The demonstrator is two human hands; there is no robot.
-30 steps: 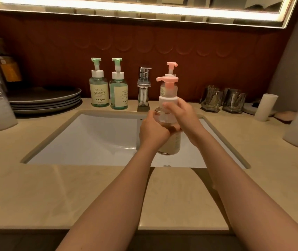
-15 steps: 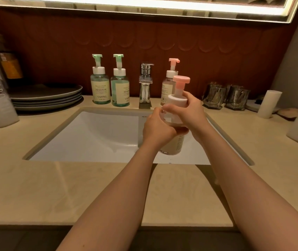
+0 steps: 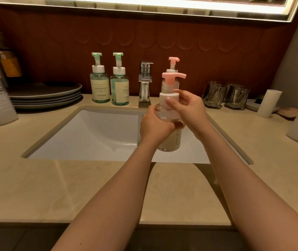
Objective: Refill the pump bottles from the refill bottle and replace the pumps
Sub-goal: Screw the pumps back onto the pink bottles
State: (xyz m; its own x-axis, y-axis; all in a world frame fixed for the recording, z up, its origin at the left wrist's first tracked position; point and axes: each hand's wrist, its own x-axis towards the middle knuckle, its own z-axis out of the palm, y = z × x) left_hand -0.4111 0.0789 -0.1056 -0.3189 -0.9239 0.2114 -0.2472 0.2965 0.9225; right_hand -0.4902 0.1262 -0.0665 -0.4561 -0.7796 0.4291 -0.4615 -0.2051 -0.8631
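Over the sink (image 3: pixel 90 134), right hand (image 3: pixel 189 109) has twisted pump (image 3: pixel 169 96) on bottle (image 3: pixel 170 140) — nozzle (image 3: pixel 179 75) rightward.

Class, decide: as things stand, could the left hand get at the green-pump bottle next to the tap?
Probably not yet: the left hand grips the pink-pump bottle over the sink. Once freed, the way to the green-pump bottle looks open.

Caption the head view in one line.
Over the sink, the left hand holds a bottle while the right hand grips its pump.
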